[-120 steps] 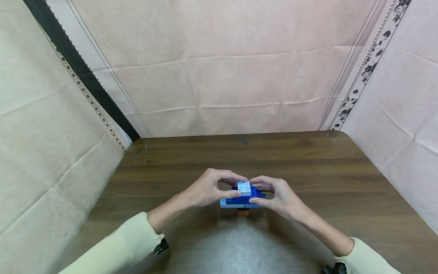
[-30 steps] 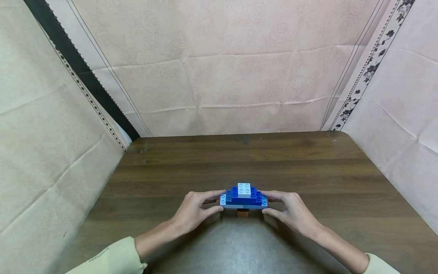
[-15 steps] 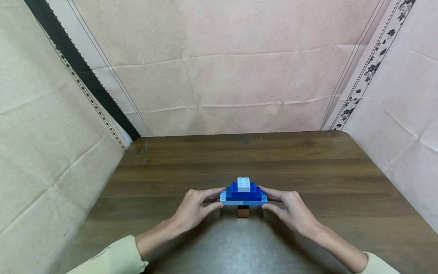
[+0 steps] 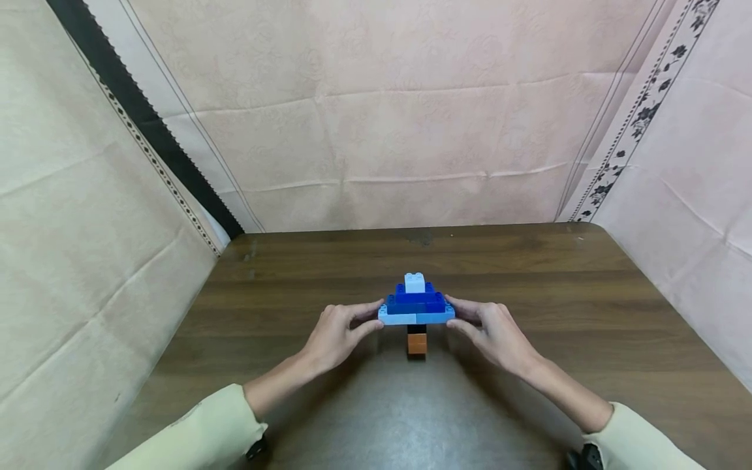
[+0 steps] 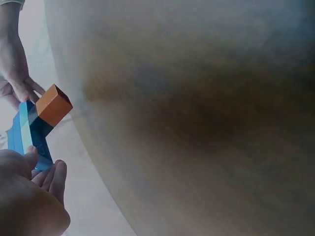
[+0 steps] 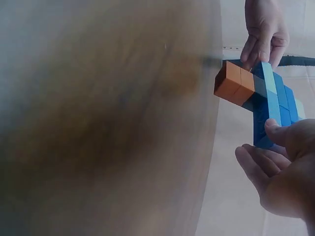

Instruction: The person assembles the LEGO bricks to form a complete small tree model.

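Observation:
A stepped toy-brick model (image 4: 416, 307) is held between both hands in the head view. Its wide light-blue row carries narrower dark-blue rows and a pale-blue brick (image 4: 414, 282) on top. Beneath hangs a stem of one black and two orange bricks (image 4: 417, 343). My left hand (image 4: 337, 336) pinches the left end of the wide row between thumb and fingers. On the opposite end, my right hand (image 4: 499, 333) pinches likewise. The orange bricks (image 6: 234, 83) show their underside in the right wrist view, and the model (image 5: 29, 130) also appears between both hands in the left wrist view.
The brown wood-grain table (image 4: 329, 274) lies under the hands. Pale patterned cloth (image 4: 411, 130) hangs behind it, with more cloth on the left and right. Dark wrist straps (image 4: 256, 448) show at the sleeve cuffs.
Earlier both hands were around the top pale-blue brick; they then moved down to the ends of the wide row. Since then the model has risen and tipped, showing more of its orange stem.

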The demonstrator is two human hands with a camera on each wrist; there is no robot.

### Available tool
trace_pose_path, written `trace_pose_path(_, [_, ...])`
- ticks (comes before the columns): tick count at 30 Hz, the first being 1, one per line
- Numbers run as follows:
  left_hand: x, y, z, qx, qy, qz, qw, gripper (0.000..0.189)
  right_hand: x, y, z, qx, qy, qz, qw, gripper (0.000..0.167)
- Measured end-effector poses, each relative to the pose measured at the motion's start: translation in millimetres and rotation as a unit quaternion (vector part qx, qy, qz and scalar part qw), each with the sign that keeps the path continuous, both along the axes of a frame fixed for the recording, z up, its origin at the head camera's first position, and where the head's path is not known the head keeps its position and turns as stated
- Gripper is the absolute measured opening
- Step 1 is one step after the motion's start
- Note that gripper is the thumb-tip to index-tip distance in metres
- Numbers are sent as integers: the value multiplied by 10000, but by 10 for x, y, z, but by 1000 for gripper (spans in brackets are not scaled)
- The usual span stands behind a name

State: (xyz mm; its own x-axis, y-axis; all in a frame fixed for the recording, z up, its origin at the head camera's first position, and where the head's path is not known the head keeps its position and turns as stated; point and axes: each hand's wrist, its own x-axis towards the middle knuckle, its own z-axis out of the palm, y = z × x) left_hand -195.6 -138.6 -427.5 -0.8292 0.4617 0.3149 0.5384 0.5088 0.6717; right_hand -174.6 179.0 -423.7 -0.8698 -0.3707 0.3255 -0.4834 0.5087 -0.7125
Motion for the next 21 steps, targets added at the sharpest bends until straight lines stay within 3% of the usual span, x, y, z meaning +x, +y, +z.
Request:
trace_pose_path(12, [-307, 47, -80, -491, -178, 235, 9984, 35, -290, -8, -89, 276, -124, -373, 9988, 35])
trace_pose_path(21, [-426, 90, -135, -607, -299, 496, 9965, 29, -427, -16, -106, 442, -425, -605, 9963, 27])
